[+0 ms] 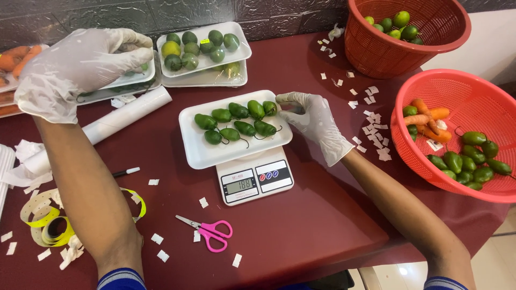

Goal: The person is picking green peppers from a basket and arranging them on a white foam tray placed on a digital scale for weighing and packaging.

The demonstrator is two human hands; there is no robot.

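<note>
Under the head camera, on a dark red tabletop (301, 215), the gloved right hand (314, 122) pinches the rim of a white foam tray (207, 153) with fingers together; glossy green peppers (236, 122) lie just left of those fingertips, atop a white digital scale (255, 180). Left hand (80, 67), fingers curled together, rests on another foam tray (134, 78), beside round green fruit (196, 48). Pink-handled scissors (209, 231) lie well below both hands.

A small grey rectangular screen (239, 186) is glowing on the white kitchen scale (255, 181); torn white paper labels (373, 128) are lying scattered across the dark red counter (301, 215).
</note>
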